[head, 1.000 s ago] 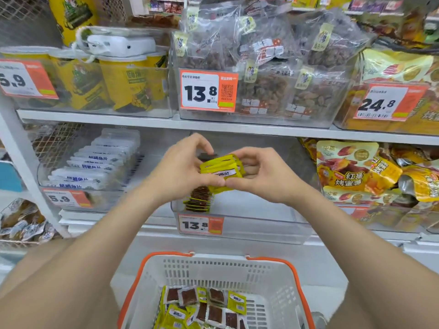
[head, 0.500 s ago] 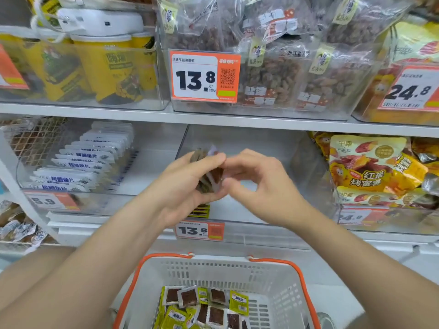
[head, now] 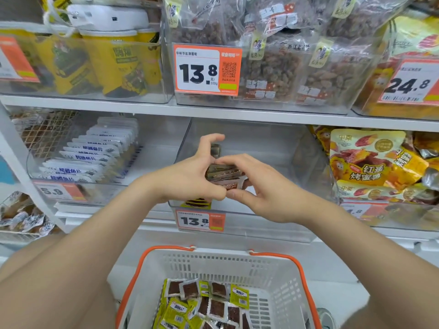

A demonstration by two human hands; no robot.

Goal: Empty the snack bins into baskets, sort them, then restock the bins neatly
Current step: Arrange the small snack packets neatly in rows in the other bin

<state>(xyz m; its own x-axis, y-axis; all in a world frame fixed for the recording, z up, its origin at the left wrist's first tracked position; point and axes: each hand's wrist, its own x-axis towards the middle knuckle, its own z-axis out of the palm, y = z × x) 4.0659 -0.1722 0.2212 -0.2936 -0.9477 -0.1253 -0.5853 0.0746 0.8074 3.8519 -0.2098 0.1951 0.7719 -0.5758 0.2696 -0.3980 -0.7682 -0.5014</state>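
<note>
Several brown snack packets (head: 223,175) sit squared into a small stack between our two hands. The stack's long edges run left to right, and we hold it above the front of the clear bin (head: 273,148). Our left hand (head: 187,174) pinches the stack's left end, forefinger hooked upward. Our right hand (head: 263,195) clasps the right end, fingers curled over the top and thumb beneath. A short row of packets (head: 198,203) already lies in the bin's front left corner, just below the left hand, so we judge the stack should go down and leftward against it. More packets wait in the basket (head: 297,267) below.
</note>
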